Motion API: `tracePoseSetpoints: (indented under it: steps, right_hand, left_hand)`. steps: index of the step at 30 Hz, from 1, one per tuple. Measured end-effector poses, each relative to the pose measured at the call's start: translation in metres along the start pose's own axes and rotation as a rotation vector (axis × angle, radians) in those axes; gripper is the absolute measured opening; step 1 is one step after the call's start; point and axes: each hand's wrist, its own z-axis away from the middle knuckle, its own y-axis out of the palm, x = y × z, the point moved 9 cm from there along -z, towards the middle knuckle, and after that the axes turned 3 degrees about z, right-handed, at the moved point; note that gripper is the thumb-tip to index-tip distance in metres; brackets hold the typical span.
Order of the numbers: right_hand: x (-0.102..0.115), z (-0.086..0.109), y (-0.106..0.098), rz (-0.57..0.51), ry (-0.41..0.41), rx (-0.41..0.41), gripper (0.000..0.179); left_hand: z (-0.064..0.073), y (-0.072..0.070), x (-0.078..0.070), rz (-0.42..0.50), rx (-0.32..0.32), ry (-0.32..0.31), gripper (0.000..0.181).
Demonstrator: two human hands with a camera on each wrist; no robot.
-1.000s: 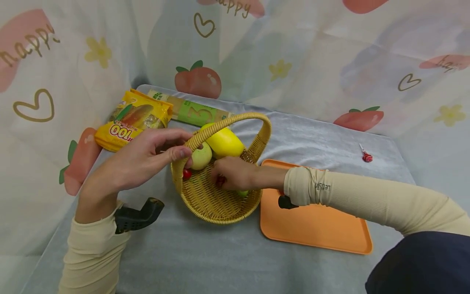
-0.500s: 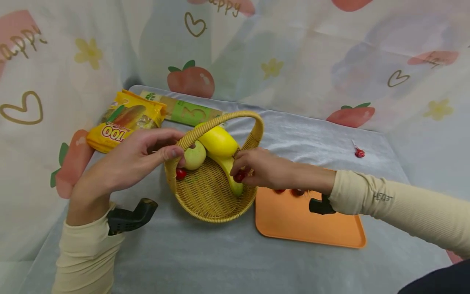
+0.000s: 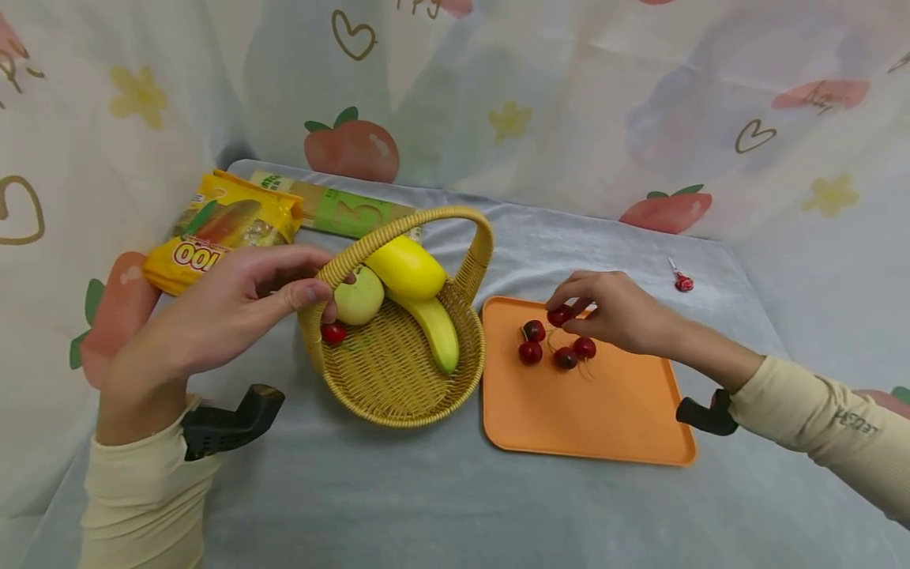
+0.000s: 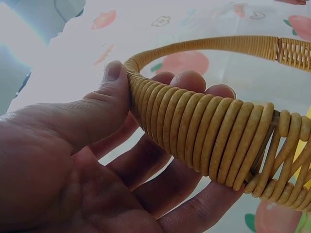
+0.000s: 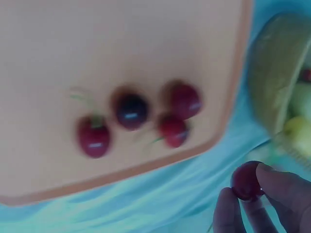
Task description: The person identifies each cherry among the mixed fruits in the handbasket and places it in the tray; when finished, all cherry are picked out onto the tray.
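Observation:
My left hand [image 3: 238, 308] holds the wicker basket [image 3: 398, 411] by the left side of its handle [image 4: 194, 126]; thumb and fingers lie round the wrapped cane in the left wrist view. Inside the basket are a banana [image 3: 435, 332], a larger yellow fruit [image 3: 408, 269], a pale green round fruit [image 3: 359, 297] and a small red fruit [image 3: 332, 333]. Over the far part of the orange tray [image 3: 590, 431], my right hand [image 3: 626, 312] pinches a dark red cherry [image 5: 246, 181] between thumb and fingertips. Several other cherries [image 3: 565, 358], some with stems, lie on the tray below.
A yellow printed bag [image 3: 227, 229] lies behind my left hand. Beside it a long pack with a green label [image 3: 348, 212] lies along the back edge. A red lollipop [image 3: 682, 281] rests on the grey cloth [image 3: 355, 498] at the back right.
My right hand has come out of the basket with the cherry and moved right, over the tray. The banana and tray cherries are now uncovered. My left hand keeps its hold on the handle.

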Motion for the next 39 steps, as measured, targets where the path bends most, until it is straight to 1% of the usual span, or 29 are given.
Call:
tracePoseSetpoints:
  steps: [5,9,11,14,18,21,24,28,32,34,36,39]
  right_hand:
    - [-0.042,0.009,0.007,-0.002,0.103,0.031,0.024]
    - [-0.067,0.01,0.021,-0.04,0.174,0.081,0.024]
    - [-0.075,0.009,0.029,-0.053,0.187,0.1,0.024]
    - [-0.081,0.006,0.04,-0.041,0.18,0.109,0.024]
    - [-0.086,0.003,0.05,-0.029,0.178,0.113,0.024]
    - [-0.087,0.002,0.054,-0.041,0.184,0.118,0.025]
    - [-0.086,0.0,0.056,-0.059,0.172,0.116,0.026]
    - [-0.081,0.002,0.051,-0.071,0.165,0.111,0.027]
    - [-0.066,0.003,0.039,-0.038,0.153,0.08,0.028]
    - [-0.052,0.002,0.029,-0.023,0.137,0.057,0.027]
    - [-0.033,0.0,0.02,-0.027,0.121,0.041,0.026]
    - [0.004,-0.009,0.013,-0.055,0.06,0.034,0.024]
  left_hand:
    - [0.003,-0.003,0.003,-0.013,-0.005,-0.022,0.018]
    - [0.004,-0.004,0.005,-0.029,-0.013,-0.044,0.02]
    - [0.004,-0.004,0.005,-0.026,-0.009,-0.04,0.02]
    - [0.004,-0.003,0.004,-0.019,-0.005,-0.03,0.019]
    - [0.003,-0.001,0.003,-0.007,0.0,-0.018,0.018]
    - [0.001,0.0,0.003,-0.009,0.0,-0.019,0.019]
    - [0.0,-0.001,0.003,-0.017,-0.001,-0.027,0.019]
    - [0.0,0.0,0.002,-0.017,0.001,-0.024,0.02]
    - [0.0,0.001,0.001,-0.014,0.004,-0.012,0.019]
    - [-0.001,0.001,0.001,-0.018,0.005,-0.008,0.018]
    - [0.0,0.0,0.001,-0.033,0.001,-0.011,0.019]
    - [0.0,-0.001,0.002,-0.054,-0.002,-0.024,0.021]
